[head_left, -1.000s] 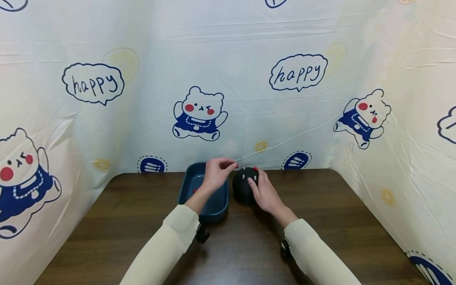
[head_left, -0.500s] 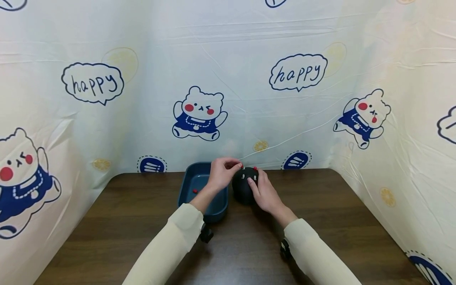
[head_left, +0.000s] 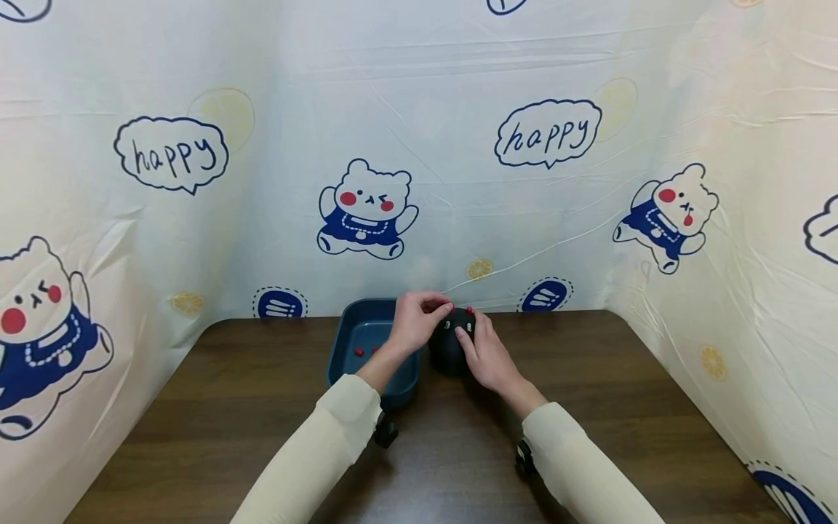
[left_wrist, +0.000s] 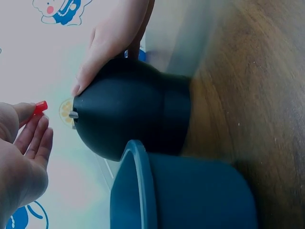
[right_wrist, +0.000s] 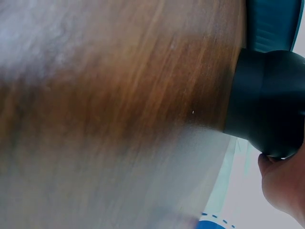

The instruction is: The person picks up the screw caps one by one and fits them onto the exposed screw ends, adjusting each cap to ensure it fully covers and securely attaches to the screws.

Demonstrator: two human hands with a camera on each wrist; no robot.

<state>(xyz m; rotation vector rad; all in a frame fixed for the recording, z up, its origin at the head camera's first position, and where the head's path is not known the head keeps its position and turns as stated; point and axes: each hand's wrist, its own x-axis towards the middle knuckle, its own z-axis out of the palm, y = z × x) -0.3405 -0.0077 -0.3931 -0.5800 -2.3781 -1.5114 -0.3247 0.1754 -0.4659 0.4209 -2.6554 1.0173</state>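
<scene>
A black rounded object with a narrower base [head_left: 447,355] stands on the table, with several metal threaded studs [left_wrist: 73,115] on its top. One stud carries a red cap [head_left: 469,310]. Between thumb and fingers, my left hand [head_left: 412,322] pinches a small red cap-like piece [left_wrist: 41,107], over the top of the black object near the studs. In the left wrist view this piece is apart from the studs. My right hand [head_left: 492,356] grips the object's right side, its thumb near the top.
A blue tray [head_left: 396,397] stands just left of the black object, under my left forearm. Small red pieces [head_left: 358,351] lie in it. The brown table [head_left: 216,429] ends at a printed curtain [head_left: 275,240] behind and at the sides.
My left hand has moved right with the red piece, from beside the black object to over its top. More of the tray shows. My right hand stays in place.
</scene>
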